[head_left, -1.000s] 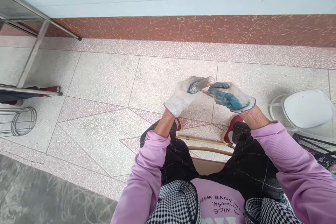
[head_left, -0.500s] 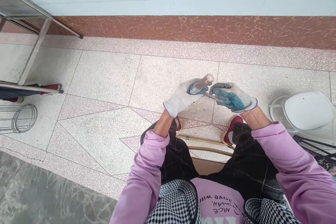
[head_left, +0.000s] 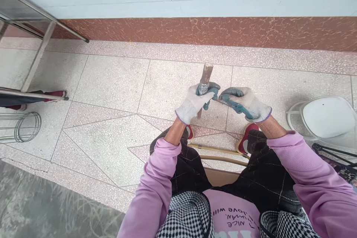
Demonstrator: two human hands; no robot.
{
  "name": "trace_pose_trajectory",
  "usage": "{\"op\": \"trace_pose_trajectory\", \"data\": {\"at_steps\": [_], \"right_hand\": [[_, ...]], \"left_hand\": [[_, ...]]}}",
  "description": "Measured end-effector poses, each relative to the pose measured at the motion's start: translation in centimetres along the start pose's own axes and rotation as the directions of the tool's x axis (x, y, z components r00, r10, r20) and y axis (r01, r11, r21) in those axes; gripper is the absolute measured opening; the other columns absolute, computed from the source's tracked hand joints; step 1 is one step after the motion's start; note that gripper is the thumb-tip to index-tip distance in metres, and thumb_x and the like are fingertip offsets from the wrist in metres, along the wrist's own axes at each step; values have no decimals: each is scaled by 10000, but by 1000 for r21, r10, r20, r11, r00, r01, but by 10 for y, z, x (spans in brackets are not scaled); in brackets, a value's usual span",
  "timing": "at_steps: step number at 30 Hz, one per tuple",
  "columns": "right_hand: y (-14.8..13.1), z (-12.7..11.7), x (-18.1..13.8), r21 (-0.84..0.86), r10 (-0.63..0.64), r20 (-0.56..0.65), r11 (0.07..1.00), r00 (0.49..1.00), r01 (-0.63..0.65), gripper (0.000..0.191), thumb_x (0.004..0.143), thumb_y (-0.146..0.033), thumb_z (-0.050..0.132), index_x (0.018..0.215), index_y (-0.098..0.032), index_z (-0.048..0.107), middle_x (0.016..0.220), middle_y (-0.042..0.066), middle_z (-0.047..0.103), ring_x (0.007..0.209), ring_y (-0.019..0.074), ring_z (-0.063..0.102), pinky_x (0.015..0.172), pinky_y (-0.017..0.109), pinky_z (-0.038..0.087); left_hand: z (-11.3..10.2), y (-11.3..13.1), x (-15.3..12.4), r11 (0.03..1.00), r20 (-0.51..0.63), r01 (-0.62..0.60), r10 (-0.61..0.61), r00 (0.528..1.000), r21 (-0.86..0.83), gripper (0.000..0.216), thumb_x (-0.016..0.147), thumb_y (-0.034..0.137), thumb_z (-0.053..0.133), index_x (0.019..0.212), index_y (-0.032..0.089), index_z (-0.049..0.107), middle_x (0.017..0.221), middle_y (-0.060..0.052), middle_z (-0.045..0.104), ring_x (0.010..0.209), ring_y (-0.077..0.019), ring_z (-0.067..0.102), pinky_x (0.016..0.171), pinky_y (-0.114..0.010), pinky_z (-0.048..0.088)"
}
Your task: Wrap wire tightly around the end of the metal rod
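Gripping wooden stick (head_left: 206, 74), left hand (head_left: 195, 100); right hand (head_left: 244, 102) seemingly pinching wire, stool (head_left: 326, 117) nearby.

The gloved left hand (head_left: 195, 101) grips a short wooden stick (head_left: 205, 74) that stands nearly upright, a band of wire wound round it just above the fingers. The gloved right hand (head_left: 244, 101) sits just beside it, fingertips pinched near the stick at a thin strand too small to make out. Below lie a speckled tiled floor (head_left: 111, 81), a wire basket (head_left: 21, 127) at far left and a clear lidded tub (head_left: 326, 119) at right.
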State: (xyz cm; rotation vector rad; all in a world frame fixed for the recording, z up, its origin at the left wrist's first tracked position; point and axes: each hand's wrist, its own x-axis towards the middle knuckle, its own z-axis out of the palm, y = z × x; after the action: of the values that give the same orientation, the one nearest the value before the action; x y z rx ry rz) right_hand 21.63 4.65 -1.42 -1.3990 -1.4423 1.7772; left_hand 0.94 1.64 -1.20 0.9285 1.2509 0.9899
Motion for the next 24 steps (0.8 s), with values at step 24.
{"op": "trace_pose_trajectory", "data": {"at_steps": [24], "right_hand": [[17, -8, 7, 381, 6, 235, 920, 972, -97, 419, 704, -471, 1024, 855, -189, 753, 534, -71, 444, 426, 62, 272, 400, 222, 178]], "left_hand": [[-3, -5, 2, 982, 30, -58, 53, 998, 179, 293, 822, 116, 772, 1100, 125, 861, 959, -46, 820, 636, -78, 600, 539, -182, 462]]}}
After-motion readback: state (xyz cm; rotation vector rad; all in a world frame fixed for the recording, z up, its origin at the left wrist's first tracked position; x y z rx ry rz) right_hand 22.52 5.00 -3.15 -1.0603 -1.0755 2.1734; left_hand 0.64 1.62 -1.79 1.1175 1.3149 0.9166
